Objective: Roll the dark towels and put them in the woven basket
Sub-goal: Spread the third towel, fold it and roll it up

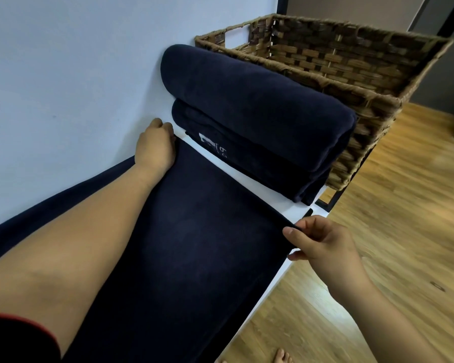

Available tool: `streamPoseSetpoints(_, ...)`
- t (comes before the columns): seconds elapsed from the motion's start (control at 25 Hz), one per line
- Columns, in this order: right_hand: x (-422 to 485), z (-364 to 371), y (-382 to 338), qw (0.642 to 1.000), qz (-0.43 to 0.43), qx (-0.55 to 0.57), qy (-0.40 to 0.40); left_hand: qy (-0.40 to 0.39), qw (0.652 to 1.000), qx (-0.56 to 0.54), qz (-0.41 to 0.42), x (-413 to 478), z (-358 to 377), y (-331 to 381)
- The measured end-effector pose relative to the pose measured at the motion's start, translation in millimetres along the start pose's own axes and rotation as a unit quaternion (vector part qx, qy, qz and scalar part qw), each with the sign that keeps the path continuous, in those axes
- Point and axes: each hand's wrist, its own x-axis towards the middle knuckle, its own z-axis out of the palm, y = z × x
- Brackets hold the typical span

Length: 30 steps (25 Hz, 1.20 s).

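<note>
A dark navy towel [194,247] lies spread flat along the white table [249,176]. My left hand [155,148] grips the towel's far corner by the wall, fingers curled over its edge. My right hand [323,244] pinches the far corner at the table's front edge between thumb and fingers. Beyond the spread towel sits a stack of folded dark towels [249,116], one with a white tag. The woven basket [359,72] stands behind the stack, and its visible inside holds nothing.
A pale wall [76,74] runs along the table's left side. To the right the table ends over a wooden floor [391,231]. Bare toes [281,357] show at the bottom edge. The basket's dark metal frame leg [333,200] stands by the table end.
</note>
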Motion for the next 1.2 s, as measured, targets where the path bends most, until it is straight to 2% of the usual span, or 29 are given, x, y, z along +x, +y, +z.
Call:
streamPoseSetpoints(0.12, -1.0, 0.2, -7.3, 0.996, 0.048, 0.078, 0.008, -0.044, 0.997, 0.059, -0.038, 2.8, -5.2, 7.9)
streamPoseSetpoints(0.2, -4.0, 0.3, -11.9, 0.996, 0.062, 0.06, 0.001, -0.073, 0.99, 0.049, -0.108, 10.9, -13.1, 11.6)
streamPoseSetpoints(0.24, -7.2, 0.5, -13.1, 0.999, 0.033, 0.017, 0.005, -0.093, 0.985, 0.032, -0.142, 16.3, -18.1, 12.6)
streamPoseSetpoints(0.28, -11.4, 1.3, -13.7, 0.998, -0.036, -0.051, 0.019, -0.123, 0.977, 0.006, -0.176, 22.1, -23.1, 11.5)
streamPoseSetpoints(0.32, -16.8, 3.0, -14.5, 0.979, -0.149, -0.134, 0.037, -0.151, 0.966, -0.024, -0.208, 26.5, -26.6, 9.1)
streamPoseSetpoints(0.36, -21.8, 5.7, -13.5, 0.935, -0.282, -0.208, 0.048, -0.168, 0.956, -0.053, -0.234, 28.9, -30.7, 7.7)
streamPoseSetpoints(0.44, -28.7, 12.3, -4.9, 0.82, -0.487, -0.301, 0.02, -0.167, 0.943, -0.116, -0.263, 29.0, -35.6, 9.7)
streamPoseSetpoints(0.52, -31.9, 16.9, 6.4, 0.743, -0.569, -0.352, -0.018, -0.163, 0.929, -0.168, -0.286, 28.4, -37.4, 14.4)
streamPoseSetpoints(0.6, -33.3, 19.3, 11.8, 0.707, -0.596, -0.38, -0.034, -0.166, 0.927, -0.177, -0.285, 27.8, -40.6, 20.8)
streamPoseSetpoints(0.68, -34.3, 20.3, 15.1, 0.688, -0.612, -0.387, -0.039, -0.174, 0.936, -0.135, -0.276, 25.3, -42.2, 26.5)
streamPoseSetpoints(0.76, -34.5, 19.8, 15.1, 0.691, -0.61, -0.383, -0.052, -0.167, 0.944, -0.078, -0.274, 25.4, -38.7, 28.2)
streamPoseSetpoints(0.8, -34.8, 19.5, 15.0, 0.705, -0.601, -0.373, -0.058, -0.16, 0.944, -0.074, -0.279, 25.0, -38.0, 28.6)
streamPoseSetpoints(0.84, -35.1, 19.2, 12.9, 0.737, -0.576, -0.347, -0.065, -0.152, 0.938, -0.097, -0.295, 25.6, -36.6, 25.7)
streamPoseSetpoints(0.88, -35.4, 18.2, 9.8, 0.789, -0.533, -0.3, -0.06, -0.142, 0.923, -0.155, -0.322, 26.1, -36.4, 21.6)
streamPoseSetpoints(0.96, -31.2, 11.7, 2.7, 0.909, -0.383, -0.163, -0.011, -0.103, 0.856, -0.329, -0.385, 27.2, -36.3, 13.7)
streamPoseSetpoints(1.0, -25.3, 7.2, 2.3, 0.951, -0.296, -0.091, 0.016, -0.086, 0.827, -0.389, -0.397, 24.5, -36.8, 11.8)
streamPoseSetpoints(1.04, -18.4, 3.5, 5.5, 0.972, -0.227, -0.054, 0.032, -0.079, 0.809, -0.423, -0.401, 20.0, -37.9, 11.1)
streamPoseSetpoints(1.08, -14.0, 0.4, 9.6, 0.976, -0.201, -0.075, 0.029, -0.079, 0.8, -0.443, -0.396, 15.3, -37.1, 9.2)
streamPoseSetpoints(1.12, -11.5, -2.0, 13.4, 0.961, -0.236, -0.146, 0.024, -0.083, 0.798, -0.459, -0.381, 11.2, -35.7, 5.8)
streamPoseSetpoints(1.2, -12.6, -2.0, 15.0, 0.873, -0.384, -0.302, 0.01, -0.103, 0.811, -0.475, -0.326, 5.5, -33.8, -5.4)
